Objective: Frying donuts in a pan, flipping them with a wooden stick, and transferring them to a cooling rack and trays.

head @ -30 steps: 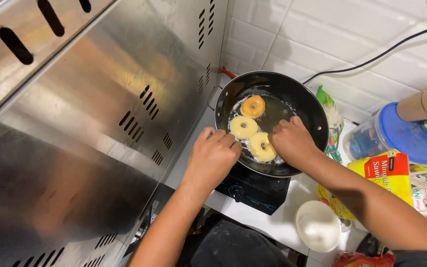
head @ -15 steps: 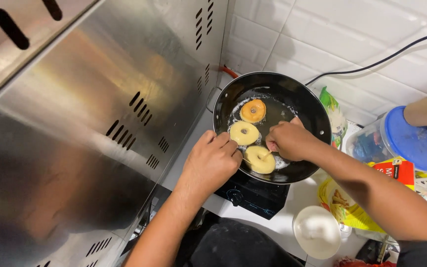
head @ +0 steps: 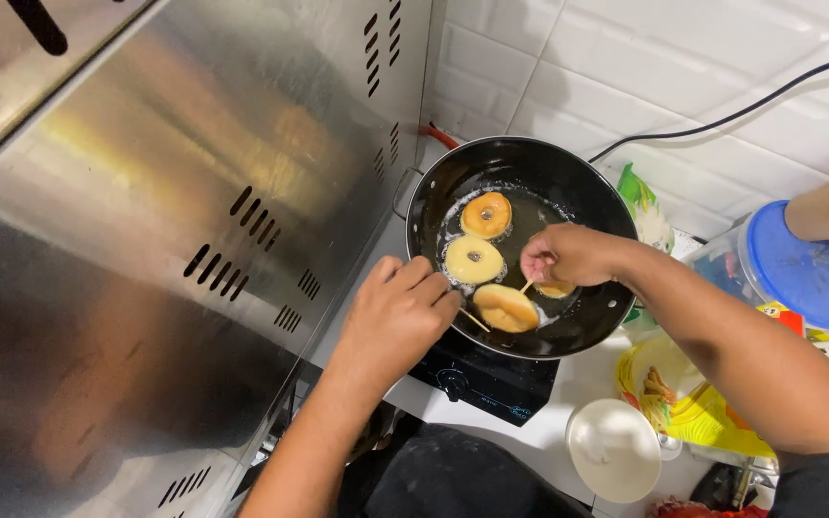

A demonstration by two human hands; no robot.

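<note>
A black frying pan (head: 568, 173) sits on a black portable cooktop (head: 477, 379) and holds several ring doughnuts in bubbling oil. The far doughnut (head: 485, 215) is golden brown, the middle one (head: 473, 260) pale. My left hand (head: 397, 317) grips a thin wooden skewer (head: 475, 320) at the pan's near rim. My right hand (head: 564, 255) is over the pan, pinching a second skewer (head: 527, 285). Both skewer tips touch the nearest doughnut (head: 506, 308), which is tilted up on them. Another doughnut is mostly hidden under my right hand.
A tall steel panel (head: 175, 240) with slots stands close on the left. The white tiled wall (head: 683, 67) is behind, with a black cable across it. A white bowl (head: 614, 449), yellow packets (head: 674, 393) and a blue-lidded tub (head: 798, 273) crowd the counter at right.
My right hand moved in over the pan and the nearest doughnut is now lifted and tilted between the two skewers. My left hand stayed at the near rim.
</note>
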